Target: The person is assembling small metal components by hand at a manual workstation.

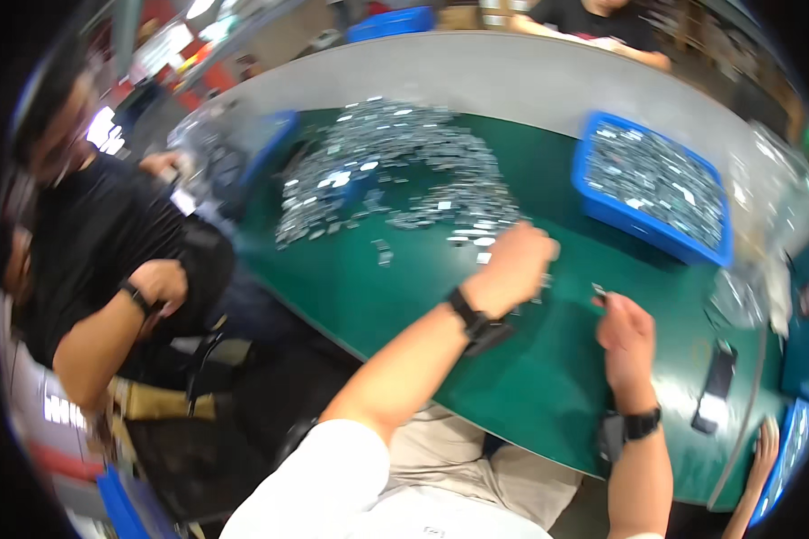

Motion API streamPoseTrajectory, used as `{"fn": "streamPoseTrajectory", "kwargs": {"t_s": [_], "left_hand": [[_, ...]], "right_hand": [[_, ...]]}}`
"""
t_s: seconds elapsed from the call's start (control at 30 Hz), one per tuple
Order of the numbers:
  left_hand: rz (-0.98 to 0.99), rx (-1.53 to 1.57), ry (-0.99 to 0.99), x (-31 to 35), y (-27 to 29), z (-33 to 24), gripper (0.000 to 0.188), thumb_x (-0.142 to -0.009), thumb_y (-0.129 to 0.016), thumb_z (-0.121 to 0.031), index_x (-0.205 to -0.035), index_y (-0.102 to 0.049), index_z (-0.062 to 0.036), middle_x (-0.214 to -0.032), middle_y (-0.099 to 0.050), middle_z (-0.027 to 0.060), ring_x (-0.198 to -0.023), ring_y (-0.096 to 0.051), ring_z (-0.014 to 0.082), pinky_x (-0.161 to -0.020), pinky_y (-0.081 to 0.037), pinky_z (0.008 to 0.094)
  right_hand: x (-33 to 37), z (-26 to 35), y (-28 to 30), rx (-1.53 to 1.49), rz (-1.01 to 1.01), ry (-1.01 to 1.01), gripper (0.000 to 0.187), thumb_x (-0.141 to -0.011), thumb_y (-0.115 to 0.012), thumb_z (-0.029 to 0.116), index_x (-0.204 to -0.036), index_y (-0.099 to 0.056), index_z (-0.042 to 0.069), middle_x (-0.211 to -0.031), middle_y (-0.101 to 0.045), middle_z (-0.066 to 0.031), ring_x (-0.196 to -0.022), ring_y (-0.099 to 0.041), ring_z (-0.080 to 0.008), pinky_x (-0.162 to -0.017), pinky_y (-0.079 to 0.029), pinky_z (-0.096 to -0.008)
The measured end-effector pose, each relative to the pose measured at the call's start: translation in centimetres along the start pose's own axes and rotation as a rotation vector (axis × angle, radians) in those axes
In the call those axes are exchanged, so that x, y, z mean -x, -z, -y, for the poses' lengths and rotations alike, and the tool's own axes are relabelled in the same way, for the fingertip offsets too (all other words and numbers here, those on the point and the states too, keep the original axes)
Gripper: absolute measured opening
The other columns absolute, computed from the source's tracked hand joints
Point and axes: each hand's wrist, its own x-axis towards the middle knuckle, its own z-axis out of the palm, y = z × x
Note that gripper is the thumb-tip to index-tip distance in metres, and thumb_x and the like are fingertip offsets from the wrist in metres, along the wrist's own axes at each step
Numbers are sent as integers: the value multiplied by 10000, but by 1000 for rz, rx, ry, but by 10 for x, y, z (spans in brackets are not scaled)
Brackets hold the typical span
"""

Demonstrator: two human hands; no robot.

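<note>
Small shiny pieces (400,126) on green table (503,386), illegibly blurred.

Green tabletop (485,386), low grey partition (476,76) behind.

Phone (716,388): dark, lying on the counter (503,395)
Plastic bag (738,298): clear, crumpled
Blue crate (391,24): beyond the low grey partition (476,67)

left hand (514,264), right hand (627,334), both curled
</note>
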Motion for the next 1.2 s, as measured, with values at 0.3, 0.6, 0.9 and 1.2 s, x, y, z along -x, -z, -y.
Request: {"fn": "streamPoseTrajectory", "kwargs": {"t_s": [0.3,0.6,0.9,1.2], "left_hand": [[-26,1021,223,-8,9,-38,138,-760,-679,-3,-895,-653,-1,-815,-656,137,-744,-642,240,-686,-498,345],[74,1097,31,-1,12,-32,101,-812,-655,-50,-880,-709,2,-787,-683,127,-718,-651,236,-665,-499,336],[29,984,-9,4,2,-34,94,-802,-650,-50,-847,-710,7,-785,-701,145,-715,-673,280,-652,-511,355],[-34,937,-35,5,3,-36,81,-768,-677,-46,-813,-690,19,-738,-697,142,-665,-673,280,-626,-515,340]], "right_hand": [[-3,-8,15,-96,62,57,267,-1016,-512,214,-1029,-627,-27,-595,-332,90,-511,-252,-11,-469,-195,-217],[-1,-13,10,59,22,106,250,-1008,-530,199,-1037,-631,-29,-621,-406,69,-526,-283,-6,-472,-197,-211],[1,-17,9,171,2,150,220,-995,-557,191,-1082,-621,-1,-656,-417,78,-555,-308,3,-485,-202,-197],[3,-16,2,309,-55,178,227,-994,-554,199,-1036,-612,-16,-646,-434,60,-553,-324,-13,-494,-222,-193]]}}
